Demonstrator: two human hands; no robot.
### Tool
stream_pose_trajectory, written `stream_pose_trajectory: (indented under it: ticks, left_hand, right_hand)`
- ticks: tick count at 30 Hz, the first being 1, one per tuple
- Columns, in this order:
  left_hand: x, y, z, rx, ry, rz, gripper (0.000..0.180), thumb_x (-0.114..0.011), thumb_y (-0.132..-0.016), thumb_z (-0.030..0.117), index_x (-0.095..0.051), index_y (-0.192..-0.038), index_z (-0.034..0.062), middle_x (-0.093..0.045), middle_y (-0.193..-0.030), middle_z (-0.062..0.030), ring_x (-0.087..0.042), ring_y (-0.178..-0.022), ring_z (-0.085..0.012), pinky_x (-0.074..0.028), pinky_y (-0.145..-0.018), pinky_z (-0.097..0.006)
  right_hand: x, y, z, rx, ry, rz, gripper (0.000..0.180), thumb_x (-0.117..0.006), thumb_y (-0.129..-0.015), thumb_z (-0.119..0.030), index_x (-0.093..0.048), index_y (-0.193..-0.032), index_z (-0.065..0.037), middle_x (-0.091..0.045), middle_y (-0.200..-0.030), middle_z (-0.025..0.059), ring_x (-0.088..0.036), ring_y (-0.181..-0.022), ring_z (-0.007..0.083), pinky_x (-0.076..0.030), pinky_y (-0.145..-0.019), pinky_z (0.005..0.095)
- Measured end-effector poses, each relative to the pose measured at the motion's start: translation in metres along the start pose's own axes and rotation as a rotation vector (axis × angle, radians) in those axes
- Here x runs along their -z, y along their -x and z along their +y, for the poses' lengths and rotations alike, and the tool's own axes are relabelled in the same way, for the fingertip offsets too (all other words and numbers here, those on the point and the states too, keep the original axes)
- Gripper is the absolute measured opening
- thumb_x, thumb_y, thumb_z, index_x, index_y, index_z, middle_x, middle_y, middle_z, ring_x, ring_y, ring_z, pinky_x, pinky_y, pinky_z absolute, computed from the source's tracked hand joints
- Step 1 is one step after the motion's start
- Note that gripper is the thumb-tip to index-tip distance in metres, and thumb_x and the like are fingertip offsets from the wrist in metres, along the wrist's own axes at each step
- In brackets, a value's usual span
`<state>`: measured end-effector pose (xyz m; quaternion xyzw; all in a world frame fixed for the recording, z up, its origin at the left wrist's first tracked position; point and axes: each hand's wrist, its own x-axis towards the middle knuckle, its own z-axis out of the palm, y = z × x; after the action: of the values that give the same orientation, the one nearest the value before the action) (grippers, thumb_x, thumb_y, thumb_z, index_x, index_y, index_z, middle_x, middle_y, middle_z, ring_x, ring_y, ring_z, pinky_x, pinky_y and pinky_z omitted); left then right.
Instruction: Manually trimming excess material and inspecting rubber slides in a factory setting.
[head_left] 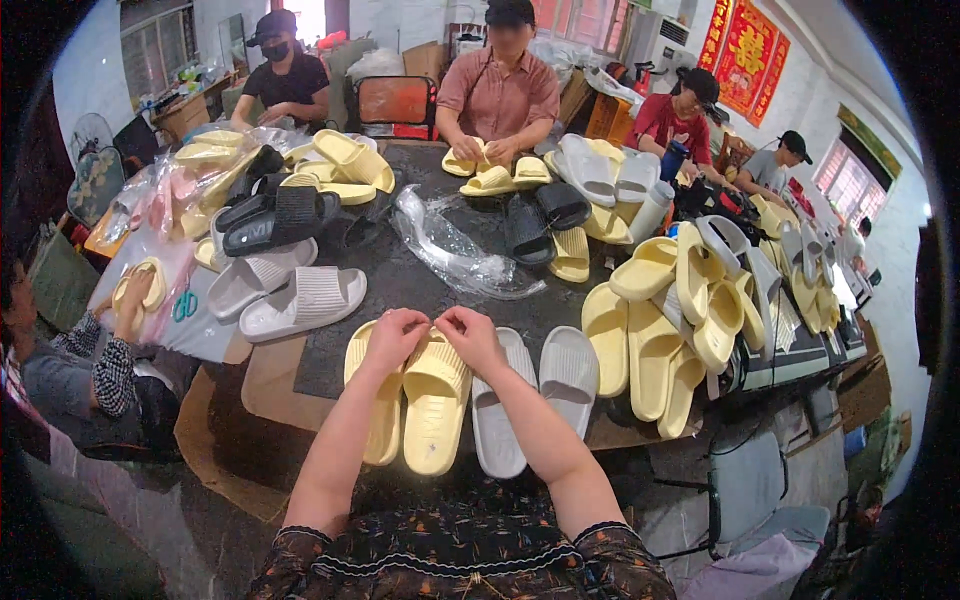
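Observation:
A pair of pale yellow slide sandals [432, 410] lies sole-down at the near edge of the dark table [440, 285]. My left hand [393, 338] and my right hand [472, 338] both pinch at the toe end of this yellow pair, fingertips close together. Right of them lies a grey pair of slides [530, 395], untouched.
A crumpled clear plastic bag [450, 250] lies beyond my hands. White slides [300, 300] sit to the left, a heap of yellow slides [670, 320] to the right, black ones [275, 220] further back. Several other people sit around the table handling slides.

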<state>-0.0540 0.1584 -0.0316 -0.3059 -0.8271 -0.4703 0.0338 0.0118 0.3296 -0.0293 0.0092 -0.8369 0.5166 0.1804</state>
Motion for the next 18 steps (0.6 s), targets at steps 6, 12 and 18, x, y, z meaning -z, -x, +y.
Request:
stream_pose_trajectory:
  ticks: [6,12,18]
  left_hand:
    - [-0.007,-0.005,0.0,0.075,-0.013,-0.031,0.016,-0.065,-0.082,0.016,-0.07,-0.089,0.0029,-0.068,-0.084,-0.013,-0.064,-0.077,-0.0263,-0.051,-0.072,-0.037]
    - [-0.004,-0.004,-0.002,0.037,0.163,0.016,0.012,-0.065,-0.082,0.008,-0.068,-0.088,-0.0019,-0.067,-0.077,-0.0122,-0.064,-0.07,-0.0198,-0.05,-0.067,-0.031]
    - [-0.011,-0.007,0.0,0.088,0.124,-0.026,0.011,-0.065,-0.084,0.008,-0.067,-0.091,-0.0007,-0.067,-0.08,-0.0053,-0.059,-0.071,-0.0117,-0.048,-0.067,-0.026]
  right_hand:
    - [0.005,-0.005,0.029,-0.126,0.058,0.275,0.02,-0.061,-0.091,-0.021,-0.062,-0.092,0.0,-0.065,-0.077,0.0094,-0.059,-0.069,0.0167,-0.048,-0.065,0.0316]
    - [0.005,-0.003,0.002,0.105,0.059,0.042,0.018,-0.064,-0.087,-0.019,-0.067,-0.092,-0.002,-0.066,-0.082,0.0108,-0.061,-0.075,0.0206,-0.048,-0.07,0.0331]
    - [0.012,-0.003,0.015,-0.059,-0.095,0.183,0.019,-0.064,-0.088,-0.021,-0.063,-0.09,-0.002,-0.064,-0.079,0.0093,-0.06,-0.072,0.0191,-0.048,-0.067,0.0324]
